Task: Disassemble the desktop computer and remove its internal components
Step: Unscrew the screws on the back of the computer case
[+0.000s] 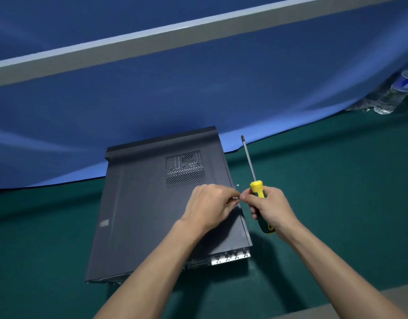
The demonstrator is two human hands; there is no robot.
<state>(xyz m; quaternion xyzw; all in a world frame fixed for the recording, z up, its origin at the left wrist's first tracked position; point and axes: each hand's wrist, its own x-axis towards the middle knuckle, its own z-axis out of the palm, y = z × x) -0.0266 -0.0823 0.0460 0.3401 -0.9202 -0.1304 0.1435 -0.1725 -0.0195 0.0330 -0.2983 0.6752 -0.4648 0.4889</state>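
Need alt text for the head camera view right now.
Left hand pinches something small at the right edge of a closed desktop computer case lying flat on a green table. Right hand grips a yellow-green screwdriver, tip up.

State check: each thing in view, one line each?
computer case: on its side, side panel still on
screwdriver: gripped in right hand, tip pointing away, off the case
left hand: fingertips pinching something small at the case edge
loose screw: lying on the table
water bottle: lying down, capped
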